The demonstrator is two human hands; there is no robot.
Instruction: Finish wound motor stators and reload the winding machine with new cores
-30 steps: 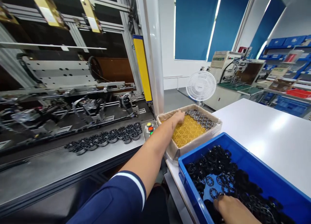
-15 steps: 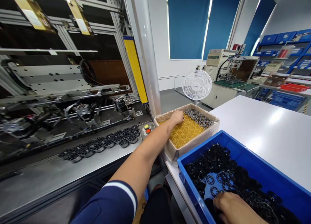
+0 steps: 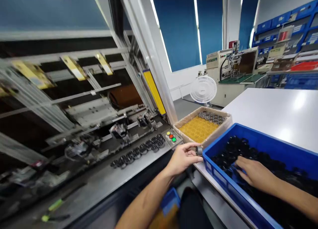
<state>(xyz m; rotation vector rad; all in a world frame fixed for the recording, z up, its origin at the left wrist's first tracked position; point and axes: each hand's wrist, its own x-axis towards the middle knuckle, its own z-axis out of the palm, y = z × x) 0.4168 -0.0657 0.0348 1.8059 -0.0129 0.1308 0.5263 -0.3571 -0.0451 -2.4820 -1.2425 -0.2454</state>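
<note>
My left hand pinches a small grey round part between thumb and fingers, just left of the blue bin and in front of the cardboard box. That box holds a yellow mesh tray with several grey round parts at its far end. My right hand reaches down into the blue bin among the black ring parts. Its fingers are curled into the pile, and what they grip is hidden.
A machine stands at the left with a row of dark round parts on its steel ledge and a panel of coloured buttons. A white table carries the box and bin. A white fan and more equipment stand behind.
My left hand has pulled back out of the cardboard box with a grey part in it, toward me. My right hand has shifted further into the blue bin. The view has swung and tilted.
</note>
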